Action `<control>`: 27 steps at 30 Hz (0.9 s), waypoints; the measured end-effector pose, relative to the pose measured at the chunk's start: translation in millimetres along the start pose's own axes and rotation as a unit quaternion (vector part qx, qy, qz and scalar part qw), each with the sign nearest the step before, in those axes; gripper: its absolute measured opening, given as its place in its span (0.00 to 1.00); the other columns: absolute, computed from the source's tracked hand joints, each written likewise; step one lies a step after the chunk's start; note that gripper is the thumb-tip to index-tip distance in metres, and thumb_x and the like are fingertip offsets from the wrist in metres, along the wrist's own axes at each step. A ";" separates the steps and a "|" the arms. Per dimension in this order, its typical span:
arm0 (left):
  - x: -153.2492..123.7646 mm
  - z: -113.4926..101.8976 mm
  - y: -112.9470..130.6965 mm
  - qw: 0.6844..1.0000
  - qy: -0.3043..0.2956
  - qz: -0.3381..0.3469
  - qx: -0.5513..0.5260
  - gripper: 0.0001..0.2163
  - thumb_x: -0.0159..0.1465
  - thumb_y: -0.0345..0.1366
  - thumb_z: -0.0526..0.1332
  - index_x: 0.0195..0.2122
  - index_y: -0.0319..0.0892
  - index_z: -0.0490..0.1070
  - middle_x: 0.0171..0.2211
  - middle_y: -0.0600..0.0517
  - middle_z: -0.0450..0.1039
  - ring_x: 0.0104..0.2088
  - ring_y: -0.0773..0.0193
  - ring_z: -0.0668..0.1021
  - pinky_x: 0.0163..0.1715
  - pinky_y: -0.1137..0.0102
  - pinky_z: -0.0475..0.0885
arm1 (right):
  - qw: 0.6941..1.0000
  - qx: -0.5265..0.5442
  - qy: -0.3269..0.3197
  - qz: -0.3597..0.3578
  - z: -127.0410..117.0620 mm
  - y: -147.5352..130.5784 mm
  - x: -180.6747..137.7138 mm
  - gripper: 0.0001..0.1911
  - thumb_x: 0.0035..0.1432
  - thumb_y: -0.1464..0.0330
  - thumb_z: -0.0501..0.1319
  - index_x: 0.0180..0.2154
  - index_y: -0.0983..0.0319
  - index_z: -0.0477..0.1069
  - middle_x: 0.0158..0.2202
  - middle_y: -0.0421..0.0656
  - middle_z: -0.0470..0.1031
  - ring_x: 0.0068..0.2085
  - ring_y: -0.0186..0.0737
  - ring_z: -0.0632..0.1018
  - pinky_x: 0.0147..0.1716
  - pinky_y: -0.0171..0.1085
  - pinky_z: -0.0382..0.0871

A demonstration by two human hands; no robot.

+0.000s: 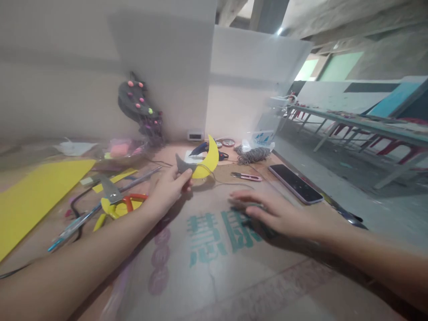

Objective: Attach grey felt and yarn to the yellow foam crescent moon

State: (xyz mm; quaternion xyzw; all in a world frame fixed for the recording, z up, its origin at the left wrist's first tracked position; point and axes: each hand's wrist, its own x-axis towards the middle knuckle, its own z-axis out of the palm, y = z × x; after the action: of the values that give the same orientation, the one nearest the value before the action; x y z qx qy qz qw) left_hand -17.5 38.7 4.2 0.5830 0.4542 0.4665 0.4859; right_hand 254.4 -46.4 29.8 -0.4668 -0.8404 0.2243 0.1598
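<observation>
My left hand (177, 182) pinches a yellow crescent moon cutout (213, 159), its left part wrapped in grey yarn. From the crescent a strand of grey yarn (230, 184) trails right toward my right hand (264, 208). That hand hovers over the printed plastic sheet with fingers apart, slightly blurred; I cannot make out whether the strand touches it. Behind the crescent lies a blue glue gun (199, 149), partly hidden. A loose bundle of grey yarn (253, 154) rests farther back, and pink-handled thread snips (246, 176) lie just beyond my right hand.
Scissors (115, 196) with yellow and orange handles, pens (75, 226) and yellow sheet (40, 196) lie left. A phone (296, 183) sits near the right edge. A dark yarn-covered crescent with pompoms (135, 102) stands at the back panel, beside a small digital clock (195, 135).
</observation>
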 end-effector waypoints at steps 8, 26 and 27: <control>-0.3 2.2 3.2 1.000 -0.015 0.008 0.000 0.13 0.59 0.44 0.60 0.35 0.39 0.66 0.23 0.56 0.67 0.21 0.72 0.68 0.20 0.78 0.62 | 0.927 0.200 -0.303 -0.093 -7.1 -39.6 -15.3 0.26 0.70 0.58 0.45 0.59 0.62 0.68 0.59 0.48 0.70 0.64 0.42 0.65 0.64 0.43 0.55; -8.0 5.3 11.9 0.998 -0.034 0.041 0.039 0.12 0.63 0.44 0.57 0.29 0.41 0.63 0.20 0.58 0.64 0.20 0.71 0.67 0.19 0.77 0.62 | 0.951 0.125 0.276 -0.053 -22.3 -20.1 75.5 0.24 0.65 0.53 0.52 0.23 0.61 0.65 0.21 0.38 0.66 0.25 0.32 0.69 0.27 0.33 0.63; -7.9 5.0 10.6 0.998 -0.024 0.038 0.033 0.13 0.63 0.45 0.56 0.29 0.41 0.63 0.20 0.58 0.64 0.19 0.71 0.67 0.19 0.77 0.63 | 0.930 0.159 0.329 -0.033 -12.7 -9.9 82.5 0.24 0.64 0.51 0.52 0.23 0.61 0.63 0.21 0.37 0.63 0.24 0.31 0.66 0.26 0.33 0.61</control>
State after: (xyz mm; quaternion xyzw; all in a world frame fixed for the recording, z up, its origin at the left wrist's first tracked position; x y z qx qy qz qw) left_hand -12.9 29.0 13.5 0.6267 0.4348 0.4554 0.4591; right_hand 211.1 22.6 50.7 -0.4549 -0.7090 0.1834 0.5067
